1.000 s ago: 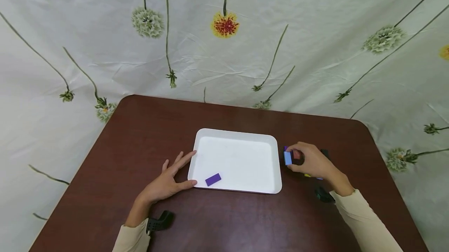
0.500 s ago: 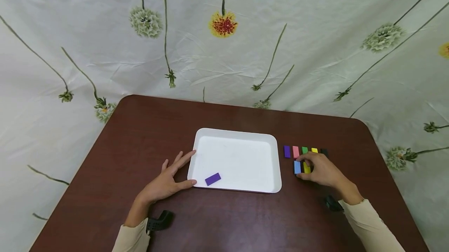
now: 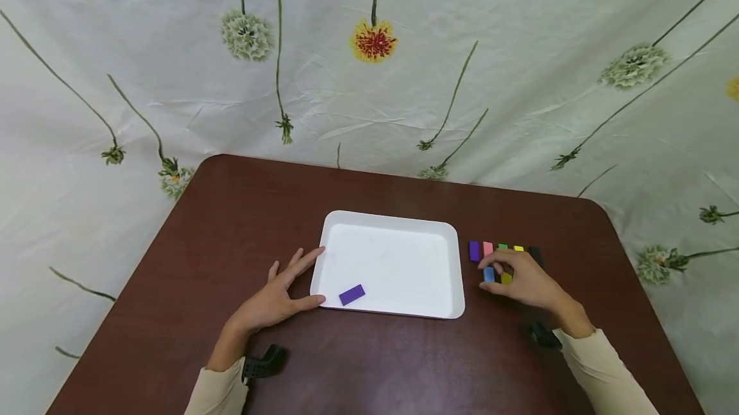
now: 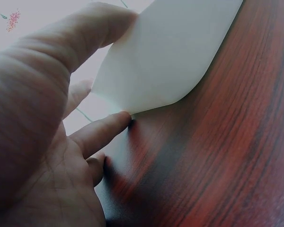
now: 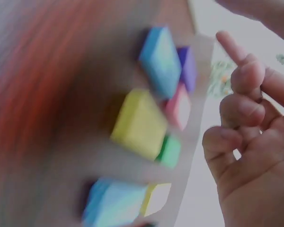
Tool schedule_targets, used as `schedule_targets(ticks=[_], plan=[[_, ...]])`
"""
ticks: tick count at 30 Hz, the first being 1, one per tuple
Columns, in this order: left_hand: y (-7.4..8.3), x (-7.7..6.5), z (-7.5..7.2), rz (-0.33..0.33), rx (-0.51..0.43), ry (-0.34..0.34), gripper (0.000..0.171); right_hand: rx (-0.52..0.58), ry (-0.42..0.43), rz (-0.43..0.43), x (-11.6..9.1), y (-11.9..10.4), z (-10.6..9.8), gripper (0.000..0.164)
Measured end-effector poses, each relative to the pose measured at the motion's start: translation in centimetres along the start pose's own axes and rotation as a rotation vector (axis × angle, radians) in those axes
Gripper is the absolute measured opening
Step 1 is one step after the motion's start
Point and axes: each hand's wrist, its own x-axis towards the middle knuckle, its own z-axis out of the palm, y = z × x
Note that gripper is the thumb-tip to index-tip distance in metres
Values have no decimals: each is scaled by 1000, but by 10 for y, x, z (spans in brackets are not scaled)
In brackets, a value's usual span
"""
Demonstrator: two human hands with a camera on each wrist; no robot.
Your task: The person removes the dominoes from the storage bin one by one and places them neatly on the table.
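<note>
My left hand (image 3: pixel 270 304) rests its straight thumb and fingertips on the left rim of a white tray (image 3: pixel 398 267). A purple block (image 3: pixel 351 295) lies aslant in the tray's near left corner. To the tray's right, my right hand (image 3: pixel 530 281) hovers over small blocks, thumb and forefinger parted either side of a blue block (image 3: pixel 489 274). In the right wrist view that blue block (image 5: pixel 161 64) stands on the table, apart from the fingers. Beside it are a yellow block (image 5: pixel 141 124) and another blue block (image 5: pixel 116 203), which the hand hides in the head view.
Behind these lies a row: purple block (image 3: pixel 474 251), pink block (image 3: pixel 487 248), green block (image 3: pixel 503 246), yellow block (image 3: pixel 518 249) and black block (image 3: pixel 535 255). All stand on a dark brown table (image 3: pixel 369 364). A flowered cloth (image 3: pixel 323 81) hangs behind the far edge.
My right hand carried the blue block right and nearer, set it in front of the pink block, then loosened its fingers from it. My left hand stays at the tray.
</note>
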Motion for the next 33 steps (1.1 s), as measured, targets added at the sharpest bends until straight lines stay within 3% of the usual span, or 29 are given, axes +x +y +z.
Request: schedule_targets(ticks=[6, 10, 15, 21, 27, 33], plan=[[-1, -1, 0, -3, 10, 1, 87, 235, -106, -131, 36, -33, 5, 19], [-2, -2, 1, -1, 17, 3, 87, 272, -235, -184, 68, -64, 11, 21], [-2, 0, 1, 3, 19, 1, 86, 255, -413, -254, 107, -96, 29, 23], [0, 2, -1, -13, 31, 0, 87, 191, -573, -350, 142, -124, 68, 25], [0, 0, 0, -28, 27, 1, 88, 101, -709, -427, 158, -144, 95, 57], [0, -2, -1, -11, 16, -2, 87, 49, -788, -432, 161, -154, 112, 63]])
